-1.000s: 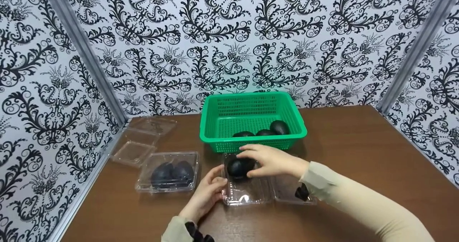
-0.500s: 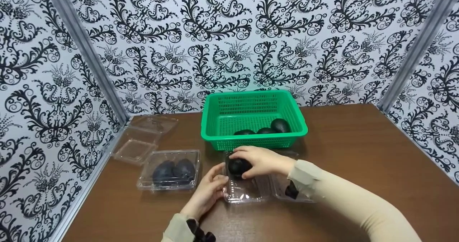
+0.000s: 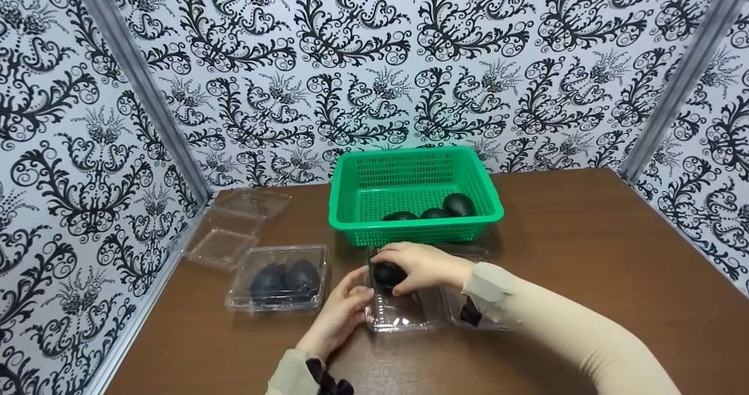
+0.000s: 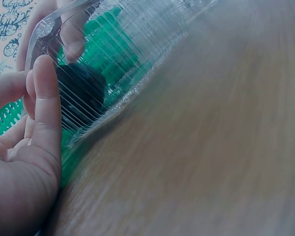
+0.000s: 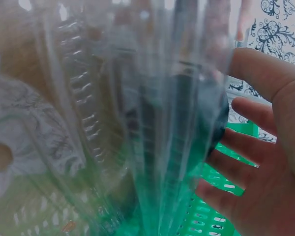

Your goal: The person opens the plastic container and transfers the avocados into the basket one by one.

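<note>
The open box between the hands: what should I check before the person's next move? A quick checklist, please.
1. Right hand grips the fruit: ok, fingers and thumb are round it.
2. Left hand touches the box: ok, at its left side.
3. Fruit rests on the box's floor: cannot tell.
4. Lid out of the way: ok, lies to the right.
5. Right hand clear for closing: not ok, it's over the box.
</note>
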The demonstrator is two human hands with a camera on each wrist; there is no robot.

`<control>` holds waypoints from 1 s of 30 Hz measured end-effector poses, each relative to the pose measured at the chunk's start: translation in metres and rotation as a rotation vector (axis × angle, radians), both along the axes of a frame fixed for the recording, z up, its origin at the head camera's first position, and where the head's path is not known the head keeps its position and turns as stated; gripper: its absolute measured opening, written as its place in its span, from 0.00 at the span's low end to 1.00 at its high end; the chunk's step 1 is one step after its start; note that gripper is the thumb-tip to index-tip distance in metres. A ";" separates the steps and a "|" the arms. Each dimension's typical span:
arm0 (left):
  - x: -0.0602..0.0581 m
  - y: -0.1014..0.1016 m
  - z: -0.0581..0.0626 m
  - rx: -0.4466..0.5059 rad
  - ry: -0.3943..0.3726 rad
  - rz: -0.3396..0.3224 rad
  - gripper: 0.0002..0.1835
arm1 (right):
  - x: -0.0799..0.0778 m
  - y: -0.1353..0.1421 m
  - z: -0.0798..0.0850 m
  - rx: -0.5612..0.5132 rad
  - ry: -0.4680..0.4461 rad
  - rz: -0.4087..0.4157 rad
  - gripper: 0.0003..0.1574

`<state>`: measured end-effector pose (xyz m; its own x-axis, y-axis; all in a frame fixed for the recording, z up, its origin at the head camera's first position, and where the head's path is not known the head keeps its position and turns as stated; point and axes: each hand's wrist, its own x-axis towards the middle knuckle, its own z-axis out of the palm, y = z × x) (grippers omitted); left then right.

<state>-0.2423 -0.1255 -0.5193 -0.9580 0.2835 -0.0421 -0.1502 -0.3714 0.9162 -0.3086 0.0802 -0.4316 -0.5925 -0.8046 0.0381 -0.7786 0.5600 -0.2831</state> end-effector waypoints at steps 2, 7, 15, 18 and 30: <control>0.000 0.000 0.000 0.001 -0.004 0.002 0.35 | -0.001 0.000 -0.002 0.009 0.008 0.002 0.41; 0.000 0.000 0.000 -0.001 0.001 0.006 0.35 | -0.004 0.000 -0.004 0.020 0.019 0.007 0.40; -0.001 0.000 -0.001 0.007 0.003 0.008 0.35 | -0.003 -0.002 -0.002 0.019 0.013 -0.003 0.40; -0.001 0.000 0.000 0.011 0.006 0.006 0.35 | -0.003 -0.002 -0.002 0.018 0.008 -0.004 0.40; -0.001 0.001 0.000 0.012 0.011 -0.004 0.35 | -0.004 -0.002 -0.002 0.013 0.000 -0.007 0.41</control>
